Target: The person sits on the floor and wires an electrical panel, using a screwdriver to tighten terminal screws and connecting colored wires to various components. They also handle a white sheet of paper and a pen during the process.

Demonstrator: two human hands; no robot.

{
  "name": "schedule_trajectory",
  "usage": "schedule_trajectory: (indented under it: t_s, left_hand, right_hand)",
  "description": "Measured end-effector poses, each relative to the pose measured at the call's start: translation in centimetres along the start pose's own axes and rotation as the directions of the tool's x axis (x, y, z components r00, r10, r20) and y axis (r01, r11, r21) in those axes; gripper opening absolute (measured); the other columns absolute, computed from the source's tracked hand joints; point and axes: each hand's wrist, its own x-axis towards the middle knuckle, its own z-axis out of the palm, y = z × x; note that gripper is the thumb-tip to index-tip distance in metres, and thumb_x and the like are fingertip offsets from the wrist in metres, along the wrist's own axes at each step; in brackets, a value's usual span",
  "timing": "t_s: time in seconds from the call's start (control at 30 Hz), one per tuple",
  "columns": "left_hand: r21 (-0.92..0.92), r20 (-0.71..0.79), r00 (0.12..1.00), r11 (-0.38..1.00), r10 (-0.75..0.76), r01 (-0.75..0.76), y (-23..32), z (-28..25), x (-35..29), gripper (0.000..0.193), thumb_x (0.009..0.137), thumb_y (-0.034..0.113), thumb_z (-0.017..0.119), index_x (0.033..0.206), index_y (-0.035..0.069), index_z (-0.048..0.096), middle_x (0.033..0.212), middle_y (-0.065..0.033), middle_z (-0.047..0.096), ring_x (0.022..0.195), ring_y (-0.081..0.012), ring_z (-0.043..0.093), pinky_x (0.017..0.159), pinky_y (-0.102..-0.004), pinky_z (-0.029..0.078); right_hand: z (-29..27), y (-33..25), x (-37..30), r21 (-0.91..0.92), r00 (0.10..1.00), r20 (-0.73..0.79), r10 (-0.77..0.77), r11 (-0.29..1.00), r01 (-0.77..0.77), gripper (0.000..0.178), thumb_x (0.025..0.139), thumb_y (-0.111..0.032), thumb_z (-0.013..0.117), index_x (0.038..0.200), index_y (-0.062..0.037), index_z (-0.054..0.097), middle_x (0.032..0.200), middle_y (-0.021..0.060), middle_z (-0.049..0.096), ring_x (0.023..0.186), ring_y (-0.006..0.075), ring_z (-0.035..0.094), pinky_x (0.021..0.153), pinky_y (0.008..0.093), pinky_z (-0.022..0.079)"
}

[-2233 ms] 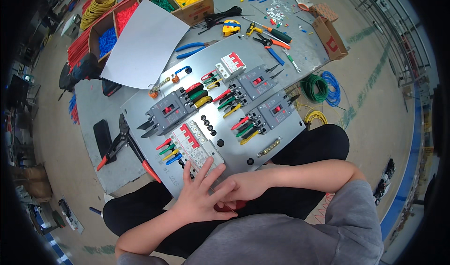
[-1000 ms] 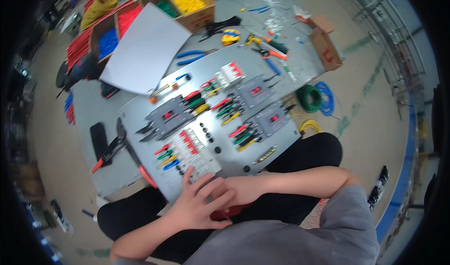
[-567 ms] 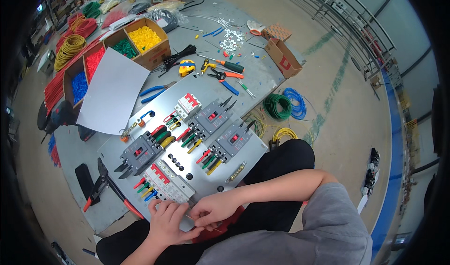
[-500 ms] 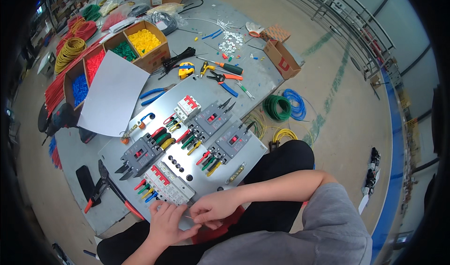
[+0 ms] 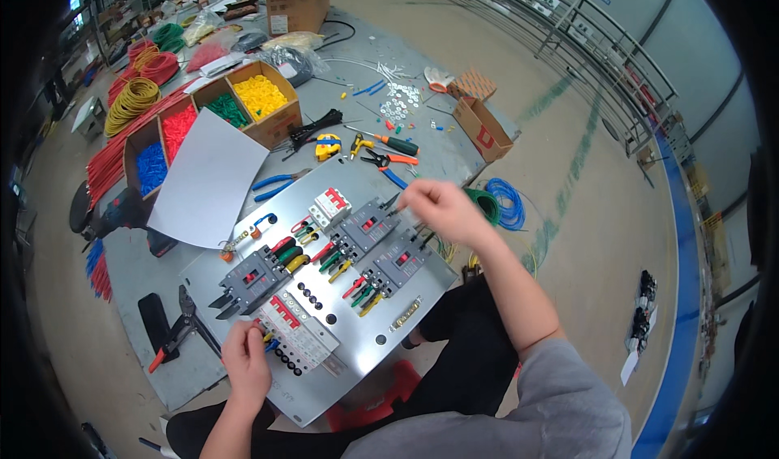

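Note:
My left hand [image 5: 247,362] is closed at the left end of a white breaker row with red levers [image 5: 284,312], beside short red, yellow and blue wires [image 5: 270,344]. Its fingertips hide whatever they pinch. My right hand [image 5: 445,209], blurred and curled with fingers drawn together, is raised over the panel's right edge, by a grey moulded-case breaker [image 5: 403,259]; its grasp is too small to make out. The metal mounting panel [image 5: 341,386] also bears another grey breaker [image 5: 369,225], a third grey one [image 5: 248,278] and a small white breaker [image 5: 331,206].
Behind the panel lie blue-handled pliers [image 5: 276,185], wire strippers [image 5: 393,175], a screwdriver [image 5: 399,145] and a tape measure [image 5: 328,146]. A white sheet [image 5: 207,183] leans over a divided box of coloured caps [image 5: 280,128]. A crimping tool [image 5: 188,321] and black phone [image 5: 152,318] lie left.
My hands have parted from the panel's front edge. The right rose far and to the right; the left shifted left and up to the wire ends. The view has shifted slightly.

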Motion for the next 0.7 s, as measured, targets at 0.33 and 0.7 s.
schedule_trajectory:
  t_s: [0.33, 0.7]
  left_hand:
    - [-0.420, -0.080, 0.975, 0.894, -0.209, 0.157, -2.2, -0.9, 4.8, 0.027, 0.109, 0.018, 0.047, 0.124, 0.003, 0.064, 0.073, 0.0041, 0.045, 0.060, -0.0050, 0.042, 0.054, -0.0238, 0.034]
    - [-0.730, -0.143, 0.912, 0.663, -0.384, 0.165, -0.9, -8.4, 7.5, 0.029, 0.105, 0.016, 0.044, 0.124, 0.004, 0.062, 0.071, 0.0032, 0.049, 0.053, -0.0043, 0.041, 0.047, -0.0226, 0.028]
  right_hand:
    - [-4.8, 21.2, 11.5, -0.337, 0.969, -0.143, 0.200, 0.911, -0.237, 0.032, 0.096, -0.033, 0.067, 0.107, -0.0030, 0.074, 0.088, 0.0111, 0.073, 0.082, 0.0212, 0.071, 0.076, 0.0366, 0.056]
    - [3.4, 4.8, 13.3, -0.503, 0.987, -0.024, -0.157, 0.855, 0.123, 0.021, 0.098, -0.020, 0.067, 0.102, 0.0000, 0.071, 0.088, 0.0125, 0.070, 0.083, 0.0248, 0.070, 0.077, 0.0386, 0.056]
